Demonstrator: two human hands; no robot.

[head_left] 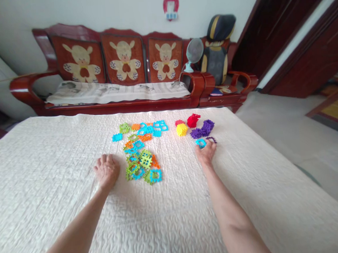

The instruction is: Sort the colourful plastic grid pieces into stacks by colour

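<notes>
My left hand (107, 170) rests knuckles-down on the cream quilted cover (45, 181), fingers curled shut with nothing seen in them, just left of a loose pile of green, blue and orange plastic building tiles (140, 151). My right hand (206, 152) lies farther right, fingers pinched on a blue tile (200, 142). Beyond it sit a yellow built ball (182, 130), a red one (193, 120) and a purple cluster (202, 129); a small purple tile (211, 139) lies beside my fingertips.
A dark red wooden sofa (119, 72) with bear-print cushions stands behind the covered surface. A small fan (194, 53) and a bag (218, 46) sit on a chair at its right. A dark door (290, 37) and bare floor lie to the right.
</notes>
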